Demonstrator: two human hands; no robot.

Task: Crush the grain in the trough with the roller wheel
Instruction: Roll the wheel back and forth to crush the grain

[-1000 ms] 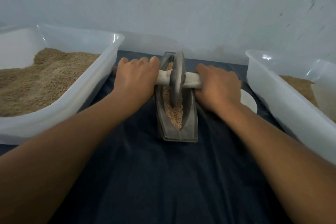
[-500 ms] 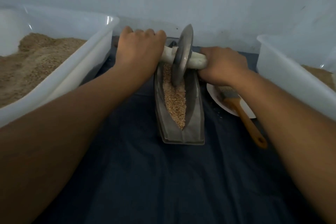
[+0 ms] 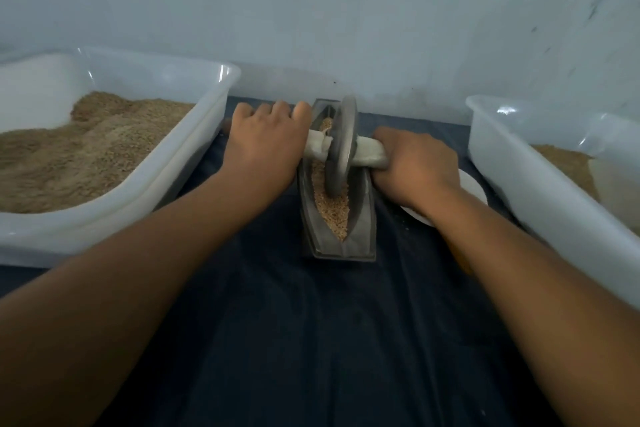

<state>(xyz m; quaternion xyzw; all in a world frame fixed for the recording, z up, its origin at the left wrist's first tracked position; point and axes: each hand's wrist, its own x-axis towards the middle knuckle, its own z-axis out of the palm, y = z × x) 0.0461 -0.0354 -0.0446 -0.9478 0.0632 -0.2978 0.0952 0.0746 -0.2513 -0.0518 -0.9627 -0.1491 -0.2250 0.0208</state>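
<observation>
The left hand [image 3: 265, 146] and right hand [image 3: 414, 166], arms outstretched, each curl around an axle end of the upright roller wheel [image 3: 341, 146], standing in grain [image 3: 332, 208] inside the trough [image 3: 360, 236] near the table's far edge.

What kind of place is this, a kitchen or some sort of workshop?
Probably a small hand-milling or herb-grinding work spot rather than a kitchen: a metal trough with a roller wheel sits on a dark cloth, flanked by a left tub and right tub of grain, against a bare wall.
</observation>
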